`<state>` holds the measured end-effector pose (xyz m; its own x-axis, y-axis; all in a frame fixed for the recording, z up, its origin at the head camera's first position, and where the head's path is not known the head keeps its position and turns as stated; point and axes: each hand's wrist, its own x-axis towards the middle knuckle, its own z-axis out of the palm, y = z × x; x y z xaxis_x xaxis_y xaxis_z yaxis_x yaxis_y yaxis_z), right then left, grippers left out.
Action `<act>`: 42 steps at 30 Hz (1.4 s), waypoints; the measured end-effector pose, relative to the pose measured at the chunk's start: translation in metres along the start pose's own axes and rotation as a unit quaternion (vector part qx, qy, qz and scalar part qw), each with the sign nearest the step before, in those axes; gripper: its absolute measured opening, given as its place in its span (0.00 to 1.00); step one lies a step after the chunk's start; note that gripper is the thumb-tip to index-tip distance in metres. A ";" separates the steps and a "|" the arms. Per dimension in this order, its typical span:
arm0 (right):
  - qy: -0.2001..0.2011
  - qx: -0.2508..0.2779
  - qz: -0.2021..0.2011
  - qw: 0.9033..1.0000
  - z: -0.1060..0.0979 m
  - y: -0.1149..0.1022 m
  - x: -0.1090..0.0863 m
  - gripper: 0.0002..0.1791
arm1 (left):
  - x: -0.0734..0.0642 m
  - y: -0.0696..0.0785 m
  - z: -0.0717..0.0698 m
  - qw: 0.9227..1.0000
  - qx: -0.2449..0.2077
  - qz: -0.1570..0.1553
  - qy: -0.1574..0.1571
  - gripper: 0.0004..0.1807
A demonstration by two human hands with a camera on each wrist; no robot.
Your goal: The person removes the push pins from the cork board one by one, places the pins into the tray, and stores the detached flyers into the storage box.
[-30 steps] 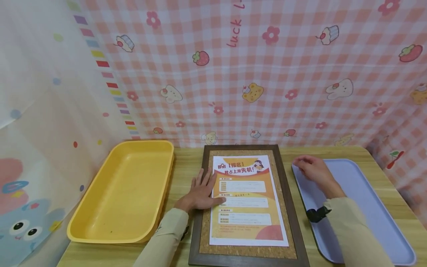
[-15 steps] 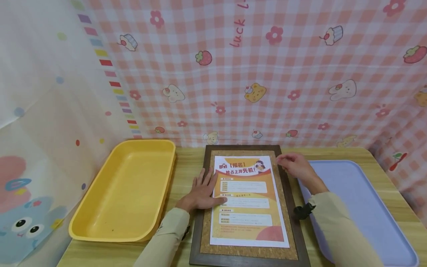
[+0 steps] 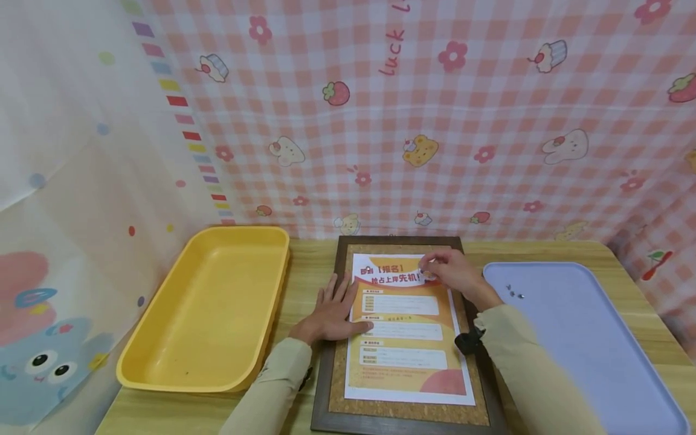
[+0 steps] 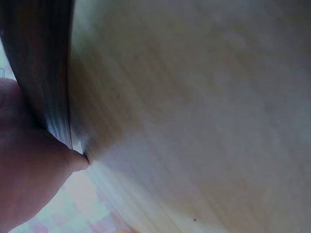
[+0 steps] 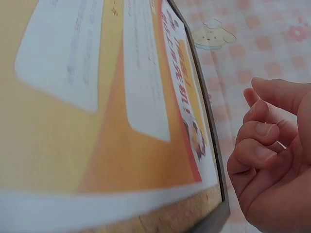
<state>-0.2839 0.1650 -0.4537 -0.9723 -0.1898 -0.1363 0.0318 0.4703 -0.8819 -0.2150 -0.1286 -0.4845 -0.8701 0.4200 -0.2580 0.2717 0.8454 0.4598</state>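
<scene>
A printed poster (image 3: 399,332) lies on a cork board (image 3: 418,412) with a dark wooden frame. My left hand (image 3: 333,317) rests with spread fingers on the frame's left side and the poster's left edge. Over the poster's upper right corner, my right hand (image 3: 455,275) holds thumb and index fingertip together, as if round a tiny pin that the fingers mostly hide. Its other fingers curl inward in the right wrist view. A small shiny dot, seemingly a push pin (image 3: 368,269), shows near the poster's upper left. Several small silvery push pins (image 3: 521,296) lie on the lavender tray.
The lavender tray (image 3: 592,356) stands right of the board, partly behind my right sleeve. A deep yellow tray (image 3: 206,302) is at the left. Both stand on a wood-grain table (image 3: 304,266), with a pink checked cloth (image 3: 375,121) hanging behind it.
My right hand has moved left from the lavender tray, across the frame, to the poster's upper right corner. The pins on the tray have come into sight. My left hand has stayed in place.
</scene>
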 end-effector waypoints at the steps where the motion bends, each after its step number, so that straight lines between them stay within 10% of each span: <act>1: -0.004 0.002 -0.003 1.000 0.002 -0.001 0.001 0.12 | 0.000 0.000 0.000 1.000 0.000 -0.001 -0.001 0.54; 42: -0.103 0.090 0.039 0.990 0.083 -0.025 0.036 0.13 | 0.000 0.002 0.000 1.000 -0.004 -0.012 0.012 0.56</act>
<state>-0.3010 0.0745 -0.4739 -0.8982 -0.3387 -0.2801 0.1644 0.3321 -0.9288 -0.2143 -0.1270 -0.4834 -0.8862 0.3909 -0.2486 0.2467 0.8524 0.4611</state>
